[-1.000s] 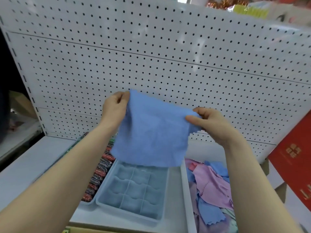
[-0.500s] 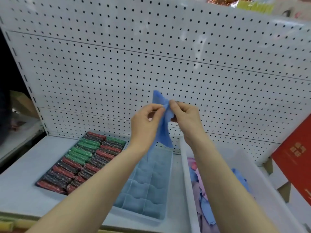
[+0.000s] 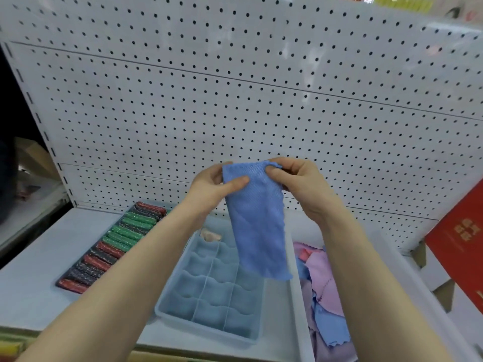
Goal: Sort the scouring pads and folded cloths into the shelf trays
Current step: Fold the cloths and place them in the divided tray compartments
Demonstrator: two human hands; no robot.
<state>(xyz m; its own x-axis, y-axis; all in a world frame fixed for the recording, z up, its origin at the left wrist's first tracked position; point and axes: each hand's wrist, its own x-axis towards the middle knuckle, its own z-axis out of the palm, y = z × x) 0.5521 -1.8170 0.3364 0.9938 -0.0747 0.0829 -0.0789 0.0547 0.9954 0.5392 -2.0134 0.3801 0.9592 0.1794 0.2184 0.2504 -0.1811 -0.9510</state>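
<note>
While hands (image 3: 261,184) pinch blue cloth (image 3: 257,226) — hangs above divided tray (image 3: 209,296).

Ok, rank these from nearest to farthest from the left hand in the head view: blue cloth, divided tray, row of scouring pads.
1. Blue cloth: pinched by the left hand.
2. Divided tray: below, on the shelf.
3. Scouring pads: lower left, beside the tray; close to the tray's rank.

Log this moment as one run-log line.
left hand: holds blue cloth | right hand: holds same | cloth: folded, over divided tray

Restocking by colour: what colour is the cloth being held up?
Blue cloth, clearest in the head view.
</note>
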